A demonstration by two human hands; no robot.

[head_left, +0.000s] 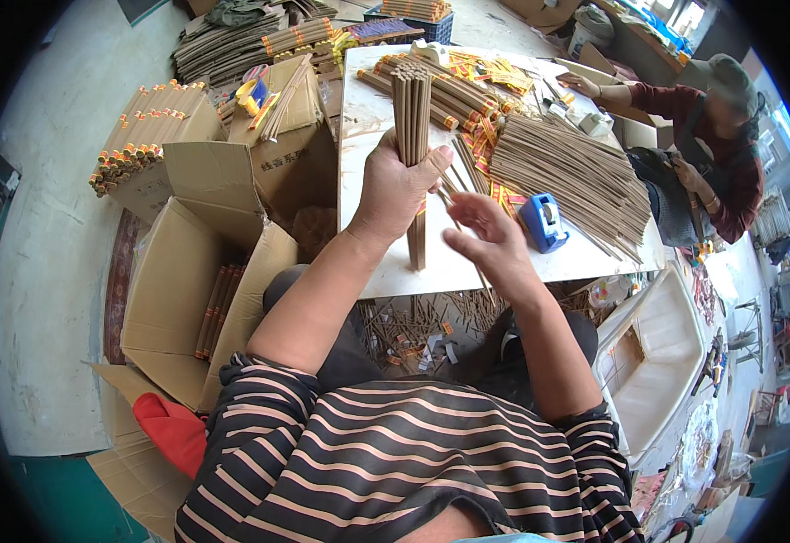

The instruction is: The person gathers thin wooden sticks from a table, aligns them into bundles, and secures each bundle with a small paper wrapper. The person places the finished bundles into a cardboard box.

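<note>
My left hand (393,185) grips an upright bundle of brown incense sticks (411,113), its lower end standing on the white table (372,127). My right hand (490,237) hovers just to the right of the bundle with fingers spread; a few thin sticks seem to lie between its fingers. A big loose pile of sticks (576,176) lies on the table to the right. Bundles with orange and yellow bands (454,90) are stacked at the far side.
A blue tape dispenser (542,222) sits beside my right hand. An open cardboard box (200,281) with bundles stands at my left, more boxes and bundles beyond it. Another person (703,136) sits across the table's right corner. Broken sticks litter the floor under the table.
</note>
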